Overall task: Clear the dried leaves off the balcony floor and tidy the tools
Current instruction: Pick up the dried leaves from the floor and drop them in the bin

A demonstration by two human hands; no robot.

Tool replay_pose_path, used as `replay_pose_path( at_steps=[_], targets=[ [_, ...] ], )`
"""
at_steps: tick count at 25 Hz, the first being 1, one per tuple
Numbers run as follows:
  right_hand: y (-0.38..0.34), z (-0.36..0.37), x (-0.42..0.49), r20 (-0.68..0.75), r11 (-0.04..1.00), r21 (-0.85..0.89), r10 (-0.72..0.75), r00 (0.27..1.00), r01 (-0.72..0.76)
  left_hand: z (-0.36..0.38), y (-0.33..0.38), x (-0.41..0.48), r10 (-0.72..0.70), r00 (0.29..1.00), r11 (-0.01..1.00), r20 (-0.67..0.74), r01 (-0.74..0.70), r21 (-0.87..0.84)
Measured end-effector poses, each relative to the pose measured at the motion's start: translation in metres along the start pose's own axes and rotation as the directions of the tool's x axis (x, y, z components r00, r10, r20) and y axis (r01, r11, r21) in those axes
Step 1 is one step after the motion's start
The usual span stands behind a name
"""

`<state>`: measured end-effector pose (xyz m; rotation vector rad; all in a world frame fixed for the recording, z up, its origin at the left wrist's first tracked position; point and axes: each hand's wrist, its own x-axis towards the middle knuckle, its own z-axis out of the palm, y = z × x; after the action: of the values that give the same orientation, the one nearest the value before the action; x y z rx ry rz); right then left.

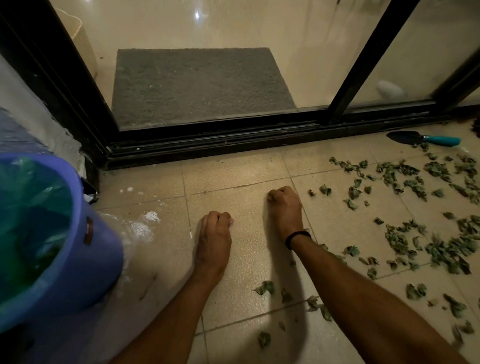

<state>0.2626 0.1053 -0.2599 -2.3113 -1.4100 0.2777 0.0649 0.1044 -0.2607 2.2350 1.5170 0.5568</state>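
The blue bin [92,258] with its green liner stands at the left. The left hand [214,235] and right hand [284,208] rest on the floor [234,167], both curled into fists with nothing showing in them. The dried leaves [424,217] lie scattered to the right, with the trowel [425,139] beyond by the door track. Best to sweep the leaves into one heap with flat palms, then carry handfuls to the bin

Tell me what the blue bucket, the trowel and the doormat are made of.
The bucket is likely plastic: a smooth wall with a faint sheen. The trowel has a dark matte blade, probably painted metal. Its teal grip looks like plastic or rubber. The doormat is coarse grey fibre with a rough, speckled pile; which fibre is unclear.
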Motion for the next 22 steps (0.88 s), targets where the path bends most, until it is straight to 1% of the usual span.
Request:
replay_pose_path(
  at_steps=[1,2,3,4,5,6,7,8,9,10,11,12,13,14,15,16,17,18,19,20,22],
  targets=[
    [-0.012,-0.005,0.003,-0.009,0.982,0.115,0.152,0.988,-0.15,-0.005,0.004,0.0,-0.04,0.999,0.999,0.012,0.04,0.029],
    [-0.026,-0.012,0.007,0.022,0.904,0.285,0.328,0.945,-0.32,-0.013,0.01,-0.001,-0.095,0.995,0.995,0.022,0.095,0.018],
    [-0.046,-0.022,0.009,0.151,0.723,0.491,0.478,0.865,-0.485,-0.027,0.019,-0.003,-0.158,0.987,0.987,0.02,0.158,-0.029],
    [-0.066,-0.031,0.012,0.317,0.481,0.66,0.518,0.795,-0.577,-0.045,0.031,-0.004,-0.204,0.979,0.975,0.002,0.203,-0.088],
    [-0.093,-0.043,0.012,0.459,0.256,0.759,0.44,0.772,-0.598,-0.071,0.043,-0.006,-0.215,0.975,0.967,-0.054,0.204,-0.151],
    [-0.121,-0.057,0.012,0.537,0.097,0.804,0.306,0.786,-0.587,-0.104,0.057,-0.008,-0.211,0.968,0.958,-0.135,0.177,-0.226],
    [-0.15,-0.071,0.011,0.553,0.009,0.828,0.156,0.818,-0.561,-0.143,0.068,-0.01,-0.208,0.95,0.947,-0.231,0.137,-0.29],
    [-0.182,-0.084,0.007,0.527,-0.01,0.85,0.006,0.85,-0.527,-0.188,0.076,-0.012,-0.209,0.918,0.941,-0.336,0.096,-0.323],
    [-0.213,-0.099,0.0,0.473,0.021,0.88,-0.132,0.871,-0.475,-0.234,0.078,-0.015,-0.213,0.878,0.944,-0.428,0.072,-0.323],
    [-0.244,-0.109,-0.008,0.42,0.095,0.907,-0.245,0.874,-0.409,-0.28,0.073,-0.018,-0.216,0.84,0.958,-0.497,0.085,-0.273],
    [-0.273,-0.119,-0.018,0.354,0.195,0.933,-0.341,0.871,-0.303,-0.318,0.063,-0.021,-0.215,0.82,0.973,-0.53,0.132,-0.19],
    [-0.299,-0.128,-0.032,0.28,0.312,0.939,-0.434,0.856,-0.149,-0.348,0.044,-0.025,-0.231,0.83,0.973,-0.508,0.208,-0.102],
    [-0.324,-0.132,-0.046,0.214,0.422,0.906,-0.54,0.814,0.041,-0.372,0.02,-0.031,-0.281,0.851,0.954,-0.444,0.298,-0.032],
    [-0.344,-0.133,-0.057,0.172,0.511,0.82,-0.65,0.74,0.258,-0.388,-0.004,-0.036,-0.357,0.865,0.923,-0.352,0.384,0.007],
    [-0.361,-0.129,-0.066,0.17,0.558,0.688,-0.746,0.644,0.464,-0.399,-0.021,-0.043,-0.447,0.859,0.886,-0.248,0.464,0.01],
    [-0.374,-0.125,-0.072,0.223,0.58,0.557,-0.794,0.565,0.595,-0.403,-0.033,-0.05,-0.527,0.834,0.845,-0.164,0.535,0.01],
    [-0.383,-0.119,-0.075,0.275,0.601,0.474,-0.795,0.541,0.643,-0.402,-0.046,-0.055,-0.557,0.821,0.825,-0.121,0.565,0.033],
    [-0.387,-0.116,-0.077,0.295,0.625,0.461,-0.777,0.556,0.63,-0.399,-0.06,-0.06,-0.544,0.832,0.834,-0.106,0.55,0.039],
    [-0.388,-0.114,-0.077,0.286,0.642,0.527,-0.751,0.595,0.556,-0.398,-0.063,-0.062,-0.52,0.845,0.849,-0.122,0.527,0.03],
    [-0.387,-0.117,-0.078,0.273,0.64,0.631,-0.712,0.647,0.438,-0.399,-0.053,-0.061,-0.504,0.847,0.861,-0.171,0.509,-0.015],
    [-0.374,-0.124,-0.073,0.252,0.585,0.778,-0.627,0.737,0.231,-0.394,-0.03,-0.057,-0.472,0.845,0.881,-0.252,0.459,-0.112]
  ],
)
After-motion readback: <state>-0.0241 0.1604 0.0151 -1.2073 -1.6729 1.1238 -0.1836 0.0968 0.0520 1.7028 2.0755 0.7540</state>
